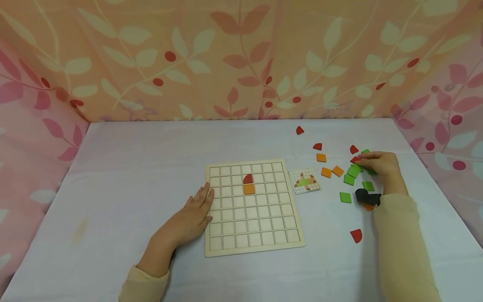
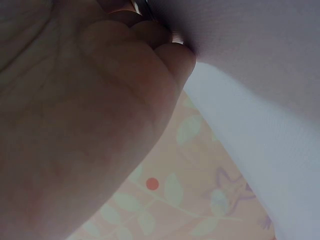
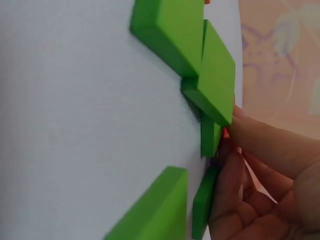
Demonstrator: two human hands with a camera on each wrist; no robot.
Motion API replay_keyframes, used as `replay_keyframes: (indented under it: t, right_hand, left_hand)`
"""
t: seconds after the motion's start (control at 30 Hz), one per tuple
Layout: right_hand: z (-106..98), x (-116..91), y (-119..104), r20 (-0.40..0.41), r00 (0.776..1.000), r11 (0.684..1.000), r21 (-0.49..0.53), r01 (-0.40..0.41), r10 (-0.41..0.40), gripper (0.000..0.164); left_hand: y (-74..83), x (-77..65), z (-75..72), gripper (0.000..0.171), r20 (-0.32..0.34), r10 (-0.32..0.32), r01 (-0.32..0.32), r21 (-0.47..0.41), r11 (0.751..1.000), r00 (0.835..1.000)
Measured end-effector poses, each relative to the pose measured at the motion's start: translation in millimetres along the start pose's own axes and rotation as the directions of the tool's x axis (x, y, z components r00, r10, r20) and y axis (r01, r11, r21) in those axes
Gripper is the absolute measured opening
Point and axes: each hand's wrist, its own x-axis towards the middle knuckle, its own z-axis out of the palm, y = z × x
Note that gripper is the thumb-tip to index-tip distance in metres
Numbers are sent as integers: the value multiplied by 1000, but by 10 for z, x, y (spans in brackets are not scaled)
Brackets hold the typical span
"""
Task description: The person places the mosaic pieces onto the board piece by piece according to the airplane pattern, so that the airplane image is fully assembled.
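My left hand rests at the left edge of a pale wooden grid board, fingers extended over its rim. On the board, a red quarter-circle piece sits in the cell just above an orange square. Over to the right, my right hand pinches another red quarter-circle piece between thumb and fingertips. In the right wrist view, only a sliver of that red piece shows, behind green tiles. Several green tiles lie around and under the fingers.
A small pattern card lies just right of the board. Loose orange squares are scattered past it, and more red quarter-circles lie farther out. A black wrist device overlaps an orange piece. Leaf-patterned cloth walls the table's back and sides.
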Motion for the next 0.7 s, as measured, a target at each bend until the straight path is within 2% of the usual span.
replay_keyframes:
  t: [0.17, 0.4, 0.5, 0.57, 0.67, 0.7]
  right_hand:
    - [2, -4, -14, 44, 999, 999, -41, 22, -20, 22]
    - [2, -75, -12, 99, 994, 999, 16, 34, -36, 27]
    - [12, -119, -12, 95, 995, 998, 50, 30, -35, 18]
    - [28, -147, -18, 89, 995, 997, 77, 31, -38, 3]
    - [75, -206, -54, 79, 995, 991, 127, 50, -61, 35]
    - [91, -221, -69, 76, 995, 985, 162, 52, -65, 40]
  left_hand:
    - [5, -5, -1, 66, 4, -3, 3, -6, 1000, 1000]
    - [9, -2, 13, 66, 8, -8, 8, -12, 1000, 1000]
    - [13, -2, 15, 66, 5, -6, 6, -7, 1000, 1000]
    - [16, -3, 13, 66, 4, -7, 7, -7, 1000, 1000]
    - [24, -9, 0, 66, 2, -9, 9, -11, 1000, 1000]
    - [28, -12, -6, 66, 1, -10, 10, -12, 1000, 1000]
